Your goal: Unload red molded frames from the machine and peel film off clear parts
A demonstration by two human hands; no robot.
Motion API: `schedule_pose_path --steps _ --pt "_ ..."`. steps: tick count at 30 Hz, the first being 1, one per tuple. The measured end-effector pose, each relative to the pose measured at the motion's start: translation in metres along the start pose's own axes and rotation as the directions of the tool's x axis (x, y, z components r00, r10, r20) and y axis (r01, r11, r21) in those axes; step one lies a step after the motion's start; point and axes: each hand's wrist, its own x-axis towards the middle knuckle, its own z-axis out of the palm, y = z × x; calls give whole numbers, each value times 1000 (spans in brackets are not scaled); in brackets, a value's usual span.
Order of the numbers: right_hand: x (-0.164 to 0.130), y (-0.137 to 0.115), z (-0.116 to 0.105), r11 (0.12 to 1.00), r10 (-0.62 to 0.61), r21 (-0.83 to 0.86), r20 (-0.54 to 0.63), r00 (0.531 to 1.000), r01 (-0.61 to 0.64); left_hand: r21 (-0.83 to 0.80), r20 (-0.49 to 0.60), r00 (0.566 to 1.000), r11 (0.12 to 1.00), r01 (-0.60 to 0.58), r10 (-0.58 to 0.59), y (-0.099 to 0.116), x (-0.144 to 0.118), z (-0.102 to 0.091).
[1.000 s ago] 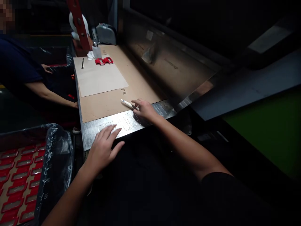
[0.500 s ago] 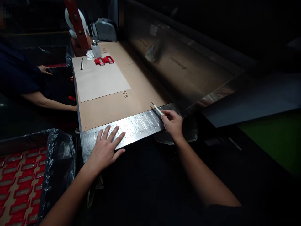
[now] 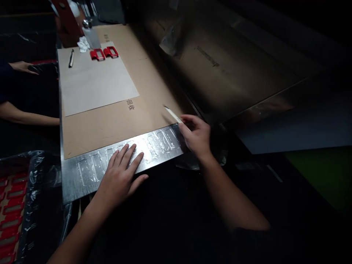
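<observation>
My left hand lies with its fingers spread flat on the metal surface along the table's near edge. Clear rectangular film pieces are stuck to that surface in a row, on both sides of the hand. In my right hand is a slim white pen-like tool, pinched between thumb and fingers. Its dark pointed tip is over the brown cardboard, and I cannot tell its exact kind. Some of the film near the left hand is hidden under the fingers.
Two red frames, a similar slim tool, crumpled white tissue and a pump bottle stand on or beside white paper. A co-worker's arm reaches in at left. Lower left, a plastic-lined bin holds red frames.
The view has turned, so the table sits further left in it. My left hand has slid right along the metal, uncovering film pieces. The tool tip is further over the cardboard.
</observation>
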Motion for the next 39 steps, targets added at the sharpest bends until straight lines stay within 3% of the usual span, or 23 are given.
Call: schedule_pose_path --steps 2,4,7,10,13,18,21,23,24,25,27,28,30,39 --pt "22 1 15 981 -165 -80 139 977 177 9 14 1000 1000 -8 8 15 21 10" --pt "40 2 26 943 -251 -151 262 932 297 35 44 999 999 -22 20 25 34 18" --pt "43 5 17 922 -291 -172 285 913 347 72 81 996 997 -33 27 29 36 23" --pt "8 7 -19 934 -306 -128 193 932 333 77 54 998 997 -19 15 27 31 19" --pt "-45 10 -51 919 -271 -236 200 942 314 62 30 999 997 -46 44 34 42 17" --pt "-101 10 -70 879 -259 -339 253 932 336 53 79 983 984 -171 167 62 89 32" --pt "-113 10 -72 949 -151 -269 72 986 165 57 115 975 979 -198 190 71 101 41" --pt "-116 10 -71 987 115 -104 -106 988 -126 55 117 971 975 -214 207 71 100 43" --pt "-117 11 -69 955 297 33 -121 947 -296 54 113 970 973 -223 216 69 97 42" --pt "-117 10 -66 875 466 177 -61 883 -450 50 108 968 971 -235 228 68 95 41" --pt "-115 9 -59 661 644 375 162 748 -650 37 103 963 966 -256 251 66 91 39" --pt "-114 8 -55 582 666 427 238 707 -692 29 99 961 965 -261 257 65 90 38" --pt "-113 5 -50 512 684 495 261 682 -702 17 85 964 967 -254 252 64 89 38" --pt "-107 6 -51 467 699 553 247 671 -690 -42 57 983 984 -173 176 62 93 42"
